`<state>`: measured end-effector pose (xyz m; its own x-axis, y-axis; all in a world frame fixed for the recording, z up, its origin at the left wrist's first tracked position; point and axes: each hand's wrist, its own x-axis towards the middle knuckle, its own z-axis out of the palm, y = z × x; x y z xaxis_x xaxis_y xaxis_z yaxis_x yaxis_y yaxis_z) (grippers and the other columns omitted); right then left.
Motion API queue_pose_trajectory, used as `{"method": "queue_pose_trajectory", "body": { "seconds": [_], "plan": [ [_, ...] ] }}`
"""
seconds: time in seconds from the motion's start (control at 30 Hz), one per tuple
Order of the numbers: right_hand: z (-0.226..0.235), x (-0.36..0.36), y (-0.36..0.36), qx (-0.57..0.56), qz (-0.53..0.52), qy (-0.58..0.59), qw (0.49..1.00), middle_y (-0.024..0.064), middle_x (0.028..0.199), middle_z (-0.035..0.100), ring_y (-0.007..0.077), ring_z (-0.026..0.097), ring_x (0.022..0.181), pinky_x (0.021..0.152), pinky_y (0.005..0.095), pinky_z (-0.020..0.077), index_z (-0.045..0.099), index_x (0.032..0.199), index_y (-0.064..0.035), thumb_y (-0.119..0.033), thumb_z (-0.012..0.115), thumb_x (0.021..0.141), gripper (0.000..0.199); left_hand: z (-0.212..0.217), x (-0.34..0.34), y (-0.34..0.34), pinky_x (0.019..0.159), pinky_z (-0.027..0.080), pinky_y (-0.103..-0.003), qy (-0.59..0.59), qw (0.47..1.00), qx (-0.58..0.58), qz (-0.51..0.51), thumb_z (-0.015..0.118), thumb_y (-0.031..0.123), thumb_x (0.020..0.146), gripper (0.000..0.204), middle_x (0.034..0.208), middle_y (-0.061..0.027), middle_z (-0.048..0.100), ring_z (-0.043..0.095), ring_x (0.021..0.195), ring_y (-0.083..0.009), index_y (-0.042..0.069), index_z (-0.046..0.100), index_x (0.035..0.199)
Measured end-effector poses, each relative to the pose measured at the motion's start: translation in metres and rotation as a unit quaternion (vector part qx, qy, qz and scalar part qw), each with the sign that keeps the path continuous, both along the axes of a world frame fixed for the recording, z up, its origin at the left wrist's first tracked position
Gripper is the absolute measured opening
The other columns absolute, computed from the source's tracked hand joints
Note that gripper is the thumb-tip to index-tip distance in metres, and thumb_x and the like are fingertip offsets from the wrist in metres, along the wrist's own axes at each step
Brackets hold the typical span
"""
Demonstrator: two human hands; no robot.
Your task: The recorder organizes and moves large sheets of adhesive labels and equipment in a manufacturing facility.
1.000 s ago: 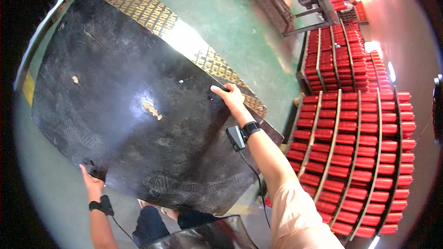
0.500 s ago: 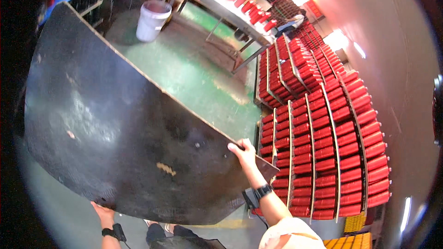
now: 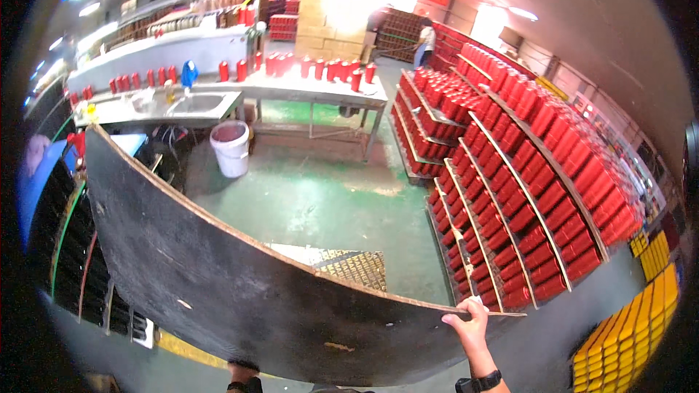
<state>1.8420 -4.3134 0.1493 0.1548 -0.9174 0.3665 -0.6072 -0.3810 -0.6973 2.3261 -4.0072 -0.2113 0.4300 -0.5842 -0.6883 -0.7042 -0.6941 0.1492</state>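
Note:
A large dark sheet of plywood (image 3: 240, 276) with a pale, worn edge stands tilted in front of me, stretching from the left to the lower right. Its face has a few scuffed light patches. My right hand (image 3: 472, 324) is closed over the upper edge near the right corner, thumb on the near face. At the bottom edge, my left hand (image 3: 243, 374) grips the sheet from below; its fingers are mostly hidden. A dark band sits on each wrist.
Stacked boards loaded with red cylinders (image 3: 502, 225) stand to the right, with yellow stacks (image 3: 626, 335) beside them. Ahead are a white bucket (image 3: 230, 149), a metal table (image 3: 320, 89) bearing red cylinders, and a sink (image 3: 196, 104). A patterned sheet (image 3: 357, 269) lies on the floor. Two people stand far back.
My view has lifted and levelled, bringing in more of the room. The plywood now shows lower and tilts more steeply away, with both hands still on it.

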Motion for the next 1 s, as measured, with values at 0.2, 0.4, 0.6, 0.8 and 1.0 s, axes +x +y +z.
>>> {"method": "queue_pose_trajectory", "body": {
  "seconds": [0.2,0.4,0.6,0.8,1.0],
  "plan": [
    [0.039,-0.052,0.099,-0.05,-0.086,0.006,0.995,0.0021,0.069,0.05,0.0207,0.05,0.075,0.077,0.0334,0.0328,0.053,0.065,-0.0075,-0.031,0.085,0.049,0.042,0.033,-0.002,-0.003,0.102,0.033,-0.038,-0.094,0.983,-0.067,-0.141,0.039,0.041,0.087,0.053,0.139,-0.0072,0.042,0.04,0.125,-0.027,0.013,0.044,0.133],
    [0.101,-0.086,0.231,-0.074,-0.204,-0.026,0.976,0.0012,0.066,0.05,0.0207,0.048,0.07,0.076,0.0336,0.0316,0.05,0.063,-0.0083,-0.027,0.083,0.048,0.04,0.041,0.015,-0.028,0.101,0.036,-0.041,0.265,0.893,-0.363,0.005,0.043,0.045,0.088,0.052,0.133,-0.0043,0.048,0.046,0.12,-0.0262,0.019,0.044,0.133],
    [0.13,-0.066,0.388,-0.12,-0.376,0.041,0.918,0.0022,0.067,0.051,0.0227,0.049,0.072,0.077,0.036,0.0336,0.051,0.064,-0.0099,-0.028,0.083,0.043,0.042,0.074,-0.049,-0.081,0.1,0.037,-0.043,0.717,0.569,-0.231,0.33,0.042,0.049,0.088,0.055,0.13,-0.0068,0.051,0.048,0.116,-0.0301,0.016,0.044,0.132],
    [0.153,0.015,0.494,-0.086,-0.428,0.181,0.881,0.0062,0.08,0.054,0.0188,0.053,0.079,0.068,0.0303,0.044,0.059,0.078,-0.0023,-0.011,0.073,0.063,0.023,0.122,-0.083,-0.088,0.102,0.034,-0.046,0.736,0.474,-0.151,0.458,0.039,0.049,0.089,0.057,0.134,-0.0091,0.047,0.046,0.118,-0.0332,0.01,0.045,0.13],
    [0.174,0.099,0.548,-0.102,-0.482,-0.018,0.87,0.0064,0.08,0.05,0.0204,0.047,0.075,0.067,0.0301,0.04,0.057,0.077,-0.0023,-0.006,0.077,0.06,0.027,0.063,-0.026,-0.051,0.105,0.031,-0.044,0.768,0.478,-0.121,0.409,0.035,0.049,0.088,0.06,0.138,-0.0083,0.044,0.043,0.122,-0.0327,0.008,0.042,0.132]
  ]
}}
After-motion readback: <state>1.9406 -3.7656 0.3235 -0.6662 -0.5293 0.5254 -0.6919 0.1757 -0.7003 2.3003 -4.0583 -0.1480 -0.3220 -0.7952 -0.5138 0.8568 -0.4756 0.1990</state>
